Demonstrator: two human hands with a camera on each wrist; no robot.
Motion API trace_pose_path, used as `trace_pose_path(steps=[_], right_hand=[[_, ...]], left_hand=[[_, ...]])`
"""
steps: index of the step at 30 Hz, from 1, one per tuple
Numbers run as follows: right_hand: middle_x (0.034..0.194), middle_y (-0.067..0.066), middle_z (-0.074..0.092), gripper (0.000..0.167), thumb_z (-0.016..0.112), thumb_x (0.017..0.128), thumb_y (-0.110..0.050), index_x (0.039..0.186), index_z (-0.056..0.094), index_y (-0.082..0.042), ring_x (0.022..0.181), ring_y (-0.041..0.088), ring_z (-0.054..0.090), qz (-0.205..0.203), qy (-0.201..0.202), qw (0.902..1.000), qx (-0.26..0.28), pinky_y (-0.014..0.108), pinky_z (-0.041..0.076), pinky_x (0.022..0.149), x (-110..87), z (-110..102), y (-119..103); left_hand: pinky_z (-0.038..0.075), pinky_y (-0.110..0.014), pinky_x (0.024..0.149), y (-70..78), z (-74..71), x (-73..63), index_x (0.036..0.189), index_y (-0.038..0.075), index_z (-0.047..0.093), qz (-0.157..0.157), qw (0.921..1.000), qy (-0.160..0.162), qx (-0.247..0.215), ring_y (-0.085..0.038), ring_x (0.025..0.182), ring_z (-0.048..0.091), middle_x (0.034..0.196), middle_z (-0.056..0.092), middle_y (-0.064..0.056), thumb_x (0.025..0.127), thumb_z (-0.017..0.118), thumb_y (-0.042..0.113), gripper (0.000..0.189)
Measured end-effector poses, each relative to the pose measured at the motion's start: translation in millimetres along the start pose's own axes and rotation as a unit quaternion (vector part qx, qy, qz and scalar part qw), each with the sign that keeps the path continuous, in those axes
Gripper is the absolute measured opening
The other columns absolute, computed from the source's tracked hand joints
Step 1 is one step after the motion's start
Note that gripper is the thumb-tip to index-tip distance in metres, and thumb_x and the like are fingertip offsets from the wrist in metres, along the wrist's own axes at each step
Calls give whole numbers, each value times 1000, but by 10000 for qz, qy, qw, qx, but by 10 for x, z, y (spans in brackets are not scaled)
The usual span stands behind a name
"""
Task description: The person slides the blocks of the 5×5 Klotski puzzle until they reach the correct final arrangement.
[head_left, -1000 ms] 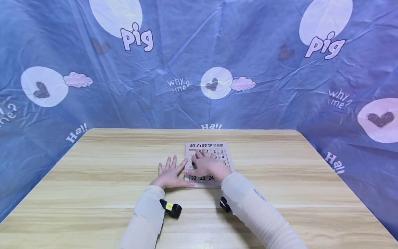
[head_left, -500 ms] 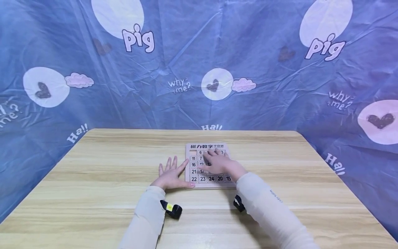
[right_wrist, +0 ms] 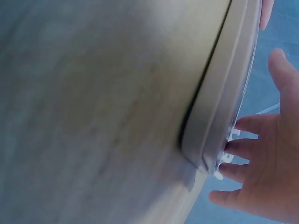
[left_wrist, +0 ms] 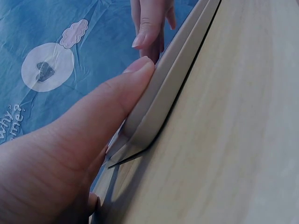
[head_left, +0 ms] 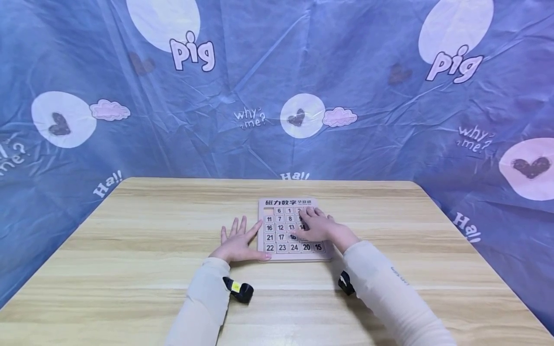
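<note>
A pale number sliding puzzle (head_left: 277, 257) lies flat on the table, with numbered tiles in rows and a vacant slot (head_left: 269, 211) at its top left, beside tile 6. My left hand (head_left: 235, 247) has its fingers spread along the puzzle's left side, its thumb (left_wrist: 133, 77) resting on the near left corner. My right hand (head_left: 322, 228) reaches over the puzzle's right part with fingers extended, fingertips at the upper right tiles and covering several of them. In the right wrist view these fingers (right_wrist: 243, 148) are slightly bent near the puzzle's edge; contact is hard to tell.
The light wood-grain table (head_left: 151, 240) stretches around the puzzle on all sides. A blue printed cloth (head_left: 259, 72) hangs behind and beside it. Black wrist cameras (head_left: 244, 292) sit at both sleeves, just above the table.
My right hand has shifted right across the puzzle, from the upper left tiles to the upper right ones, uncovering the left columns and the vacant slot. My left hand has stayed in place.
</note>
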State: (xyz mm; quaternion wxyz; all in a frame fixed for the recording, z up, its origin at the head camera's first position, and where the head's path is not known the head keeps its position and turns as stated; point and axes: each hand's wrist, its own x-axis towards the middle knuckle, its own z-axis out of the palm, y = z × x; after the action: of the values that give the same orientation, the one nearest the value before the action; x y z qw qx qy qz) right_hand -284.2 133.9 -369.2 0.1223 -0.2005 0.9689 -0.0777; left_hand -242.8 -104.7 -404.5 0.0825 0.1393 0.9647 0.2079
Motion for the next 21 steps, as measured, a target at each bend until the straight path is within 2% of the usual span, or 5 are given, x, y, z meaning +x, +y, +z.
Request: trace_pose_path(steps=[9, 21], right_hand=[[139, 21, 14, 85, 40, 77, -64, 137, 21, -7, 125, 39, 9, 44, 43, 9999, -155, 60, 12, 93, 36, 33, -96], [140, 19, 14, 86, 41, 76, -65, 137, 22, -9, 125, 39, 9, -106, 64, 9999, -46, 58, 11, 94, 80, 38, -229]], left_hand=[[-13, -56, 92, 2, -4, 8, 138, 32, 15, 24, 10000, 7, -27, -35, 125, -11, 140, -3, -19, 55, 56, 73, 101], [-13, -56, 92, 7, -4, 0, 138, 32, 15, -15, 10000, -6, 10, -35, 125, -10, 141, -3, -19, 55, 56, 73, 102]])
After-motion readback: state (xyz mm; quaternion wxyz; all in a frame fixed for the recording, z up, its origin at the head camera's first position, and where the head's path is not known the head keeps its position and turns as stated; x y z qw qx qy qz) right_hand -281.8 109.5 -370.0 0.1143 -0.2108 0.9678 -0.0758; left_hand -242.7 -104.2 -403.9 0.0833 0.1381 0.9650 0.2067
